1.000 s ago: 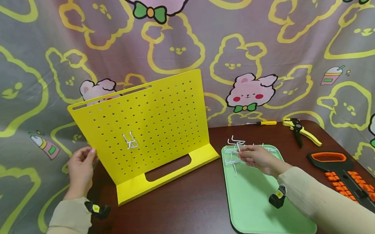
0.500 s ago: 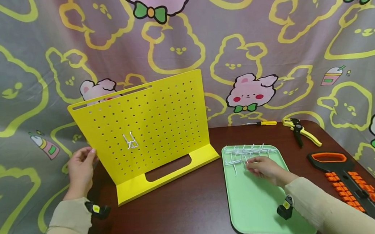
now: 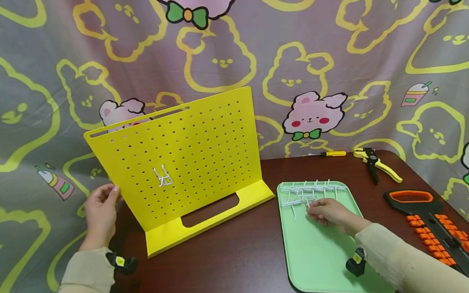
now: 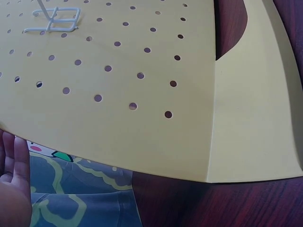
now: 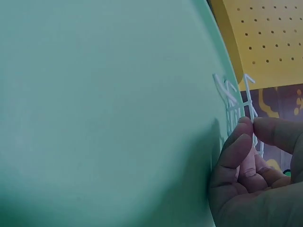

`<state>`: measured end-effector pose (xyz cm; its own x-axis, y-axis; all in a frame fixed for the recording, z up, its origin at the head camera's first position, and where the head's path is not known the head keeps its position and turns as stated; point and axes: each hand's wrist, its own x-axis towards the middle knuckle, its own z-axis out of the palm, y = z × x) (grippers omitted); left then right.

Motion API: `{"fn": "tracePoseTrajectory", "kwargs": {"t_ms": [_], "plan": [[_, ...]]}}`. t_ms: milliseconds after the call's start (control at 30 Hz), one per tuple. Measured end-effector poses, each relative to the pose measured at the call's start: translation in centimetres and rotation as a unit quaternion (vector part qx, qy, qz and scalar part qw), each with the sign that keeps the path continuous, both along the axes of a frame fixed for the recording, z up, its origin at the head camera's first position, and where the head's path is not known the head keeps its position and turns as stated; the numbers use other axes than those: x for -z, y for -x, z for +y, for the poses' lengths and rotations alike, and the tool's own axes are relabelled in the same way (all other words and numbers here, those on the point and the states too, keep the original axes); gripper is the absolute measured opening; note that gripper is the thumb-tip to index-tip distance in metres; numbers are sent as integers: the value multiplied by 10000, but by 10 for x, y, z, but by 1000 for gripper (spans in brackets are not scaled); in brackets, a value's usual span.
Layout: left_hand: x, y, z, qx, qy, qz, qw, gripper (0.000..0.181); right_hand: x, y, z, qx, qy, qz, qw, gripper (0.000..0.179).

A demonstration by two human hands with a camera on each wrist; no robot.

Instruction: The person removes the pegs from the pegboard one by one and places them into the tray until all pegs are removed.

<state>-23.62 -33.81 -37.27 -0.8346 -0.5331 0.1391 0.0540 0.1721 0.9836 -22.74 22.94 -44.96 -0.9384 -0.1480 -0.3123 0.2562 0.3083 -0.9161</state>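
A yellow pegboard (image 3: 194, 158) stands on the table, with one white wire hook (image 3: 163, 176) fixed in its holes toward the left. My left hand (image 3: 101, 215) grips the board's left edge, thumb at the front; some of its fingers are hidden. In the left wrist view the fitted hook (image 4: 54, 20) sticks out from the board. Over the far part of a green tray (image 3: 324, 258), my right hand (image 3: 333, 214) pinches a white wire hook (image 5: 248, 94) between thumb and index finger. Several more white hooks (image 3: 291, 202) lie in a cluster along the tray's far end.
Behind the tray lie a yellow-handled screwdriver (image 3: 333, 154) and yellow-and-black pliers (image 3: 372, 162). To its right is a black rack (image 3: 440, 223) with rows of orange clips. A patterned curtain (image 3: 219, 43) hangs behind the table (image 3: 227, 274).
My right hand has moved down and slightly right, bringing the pinched hook from above the tray's far left corner to the other hooks. My left hand and the pegboard stay put.
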Motion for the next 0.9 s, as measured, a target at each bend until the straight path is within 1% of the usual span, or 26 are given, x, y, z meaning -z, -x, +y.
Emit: {"fn": "tracePoseTrajectory", "kwargs": {"t_ms": [67, 233, 333, 433, 467, 533, 600, 667, 733, 900], "plan": [[0, 0, 0, -5, -85, 47, 10000, 6, 0, -1, -1, -78, -191, 79, 9998, 28], [0, 0, 0, 6, -143, 107, 9998, 4, -2, -3, 0, -152, -537, 280, 9980, 29], [1, 1, 0, 17, -168, 124, 9998, 4, -5, -4, 3, -271, -603, 370, 9971, 28], [1, 1, -1, 43, -191, 159, 9997, 4, -11, -1, 7, -370, -529, 411, 9971, 27], [1, 1, -1, 40, -270, 203, 9994, 3, -13, 1, 7, -415, -490, 431, 9970, 28], [0, 1, 0, 44, -222, 248, 9994, 4, -21, 6, 7, -433, -417, 433, 9973, 29], [-1, 1, 1, 43, -349, 366, 9987, 3, -29, 10, 5, -454, -394, 463, 9971, 32], [-1, 0, 2, 31, -308, 386, 9988, 4, -39, 15, -1, -480, -410, 493, 9968, 34], [-1, 0, 2, 31, -337, 405, 9986, 3, -48, 20, -8, -467, -376, 523, 9968, 36], [0, 1, 1, 41, -236, 382, 9990, 4, -64, 34, -35, -599, -133, 573, 9965, 38]]}}
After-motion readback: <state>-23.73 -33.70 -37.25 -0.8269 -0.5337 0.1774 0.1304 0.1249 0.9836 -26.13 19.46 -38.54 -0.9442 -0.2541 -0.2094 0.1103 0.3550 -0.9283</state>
